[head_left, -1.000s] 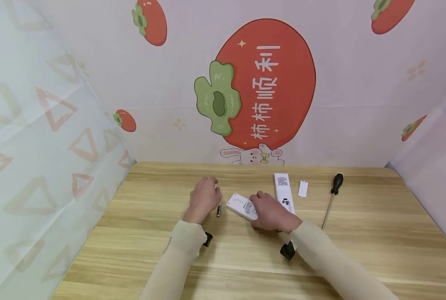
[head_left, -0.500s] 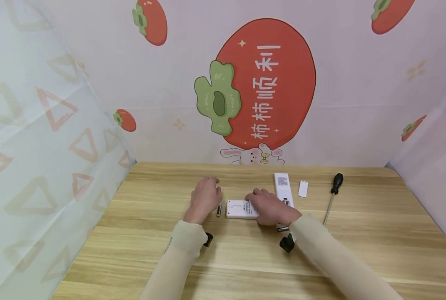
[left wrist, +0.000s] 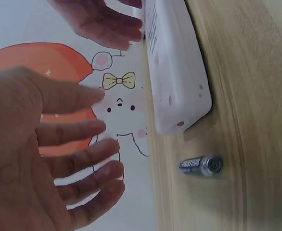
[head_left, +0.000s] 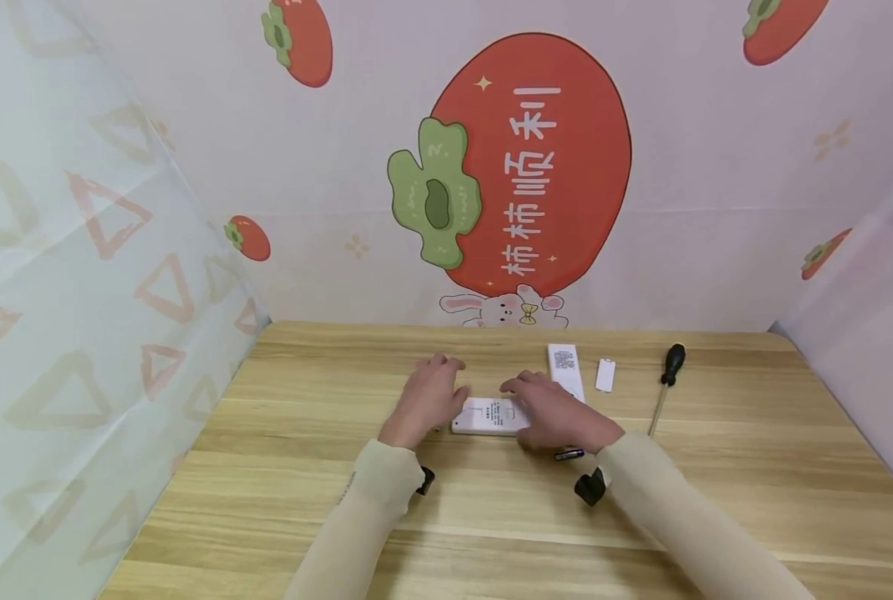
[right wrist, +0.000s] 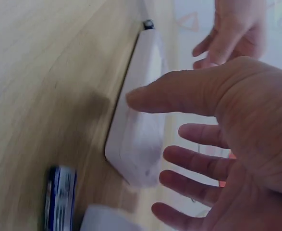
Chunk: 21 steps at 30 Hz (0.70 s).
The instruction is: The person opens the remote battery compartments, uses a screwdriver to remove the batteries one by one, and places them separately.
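A white remote control (head_left: 484, 417) lies back side up on the wooden table, printed text showing on its back. My left hand (head_left: 429, 398) hovers at its left end, fingers spread and holding nothing. Over the right end is my right hand (head_left: 559, 412), its thumb (right wrist: 153, 98) overlapping the remote in the right wrist view and its fingers loosely extended. A battery (left wrist: 201, 166) lies just past the remote's left end, mostly hidden by the left hand in the head view. Another battery (head_left: 569, 455) rests near the right wrist.
Behind the right hand lies a second white remote (head_left: 566, 371), partly covered by that hand. Beside it are a small white battery cover (head_left: 605, 375) and a screwdriver (head_left: 673, 367) with a black handle. A printed cloth (head_left: 686, 208) hangs behind the table.
The right hand has turned the remote from a slant to lie straight across, then loosened from it. My left hand has moved right, from beside the battery to the remote's left end.
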Motion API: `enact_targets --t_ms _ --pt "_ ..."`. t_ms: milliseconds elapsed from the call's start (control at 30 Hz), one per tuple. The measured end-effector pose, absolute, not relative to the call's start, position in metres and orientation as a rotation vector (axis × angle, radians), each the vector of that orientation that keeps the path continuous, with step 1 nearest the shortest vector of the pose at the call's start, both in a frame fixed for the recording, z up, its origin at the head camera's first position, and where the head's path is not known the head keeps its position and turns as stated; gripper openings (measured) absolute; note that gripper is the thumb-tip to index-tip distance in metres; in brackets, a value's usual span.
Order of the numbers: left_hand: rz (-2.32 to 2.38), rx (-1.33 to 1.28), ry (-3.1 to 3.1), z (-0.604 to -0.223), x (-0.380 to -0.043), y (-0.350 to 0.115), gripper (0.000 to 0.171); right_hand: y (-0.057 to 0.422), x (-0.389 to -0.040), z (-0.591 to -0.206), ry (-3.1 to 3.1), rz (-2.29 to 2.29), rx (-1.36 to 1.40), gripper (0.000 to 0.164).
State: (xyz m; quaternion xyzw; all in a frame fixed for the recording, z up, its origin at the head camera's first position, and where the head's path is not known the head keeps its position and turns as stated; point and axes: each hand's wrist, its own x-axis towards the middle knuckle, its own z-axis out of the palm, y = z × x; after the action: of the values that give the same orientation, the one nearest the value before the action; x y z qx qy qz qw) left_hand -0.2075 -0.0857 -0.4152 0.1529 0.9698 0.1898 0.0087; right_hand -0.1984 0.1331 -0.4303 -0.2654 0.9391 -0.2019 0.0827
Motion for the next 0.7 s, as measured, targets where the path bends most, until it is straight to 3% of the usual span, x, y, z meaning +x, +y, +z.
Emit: enact_targets --t_ms 267,467,700 --pt "0.495 0.651 2.873 -0.423 -0.203 -0.071 0.060 0.159 -0.188 -0.424 2.917 -0.725 -0.803 0.041" --pt "0.458 0.724 2.842 -0.429 -0.204 -0.062 0.069 0.173 -0.183 -0.425 2.942 -0.758 -0.741 0.035" --pt "0.374 0.737 2.841 -0.432 -0.204 -0.056 0.061 0.179 -0.180 -0.425 2.960 -0.722 -0.669 0.033"
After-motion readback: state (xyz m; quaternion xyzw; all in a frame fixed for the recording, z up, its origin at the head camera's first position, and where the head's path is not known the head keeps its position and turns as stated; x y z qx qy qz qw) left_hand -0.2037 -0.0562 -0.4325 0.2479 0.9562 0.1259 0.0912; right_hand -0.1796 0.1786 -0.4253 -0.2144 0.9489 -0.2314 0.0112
